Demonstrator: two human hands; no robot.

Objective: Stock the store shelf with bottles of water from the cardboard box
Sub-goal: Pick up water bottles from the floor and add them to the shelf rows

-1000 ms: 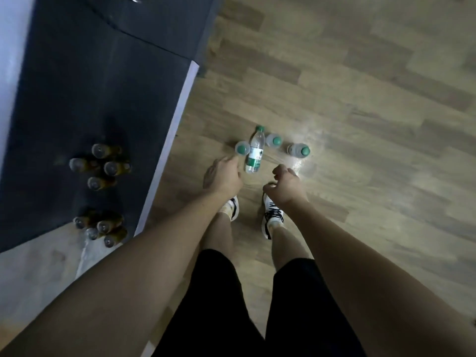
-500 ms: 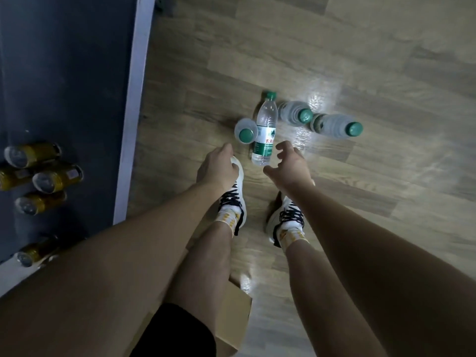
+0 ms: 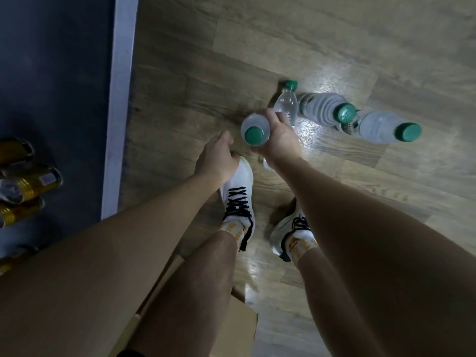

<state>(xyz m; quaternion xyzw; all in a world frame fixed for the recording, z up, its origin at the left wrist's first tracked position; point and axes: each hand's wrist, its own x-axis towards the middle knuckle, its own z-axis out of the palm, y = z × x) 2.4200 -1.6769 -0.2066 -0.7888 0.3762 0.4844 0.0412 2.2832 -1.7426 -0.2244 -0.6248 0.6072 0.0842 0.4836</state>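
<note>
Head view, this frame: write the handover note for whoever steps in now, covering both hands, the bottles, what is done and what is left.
Right hand: grips a green-capped water bottle beside a lying bottle.
Left hand: holds nothing, fingers loosely curled, above the left shoe.
Two more bottles stand on the wood floor.
Cardboard box sits behind the feet.
Shelf at left holds only gold bottles.
Done: no water stocked in view. Left: all four bottles.

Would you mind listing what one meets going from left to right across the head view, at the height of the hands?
Gold-labelled bottles on the dark shelf → pale shelf edge → left hand → right hand, gripping a green-capped water bottle → two more green-capped water bottles, the nearer, then the farther.
</note>
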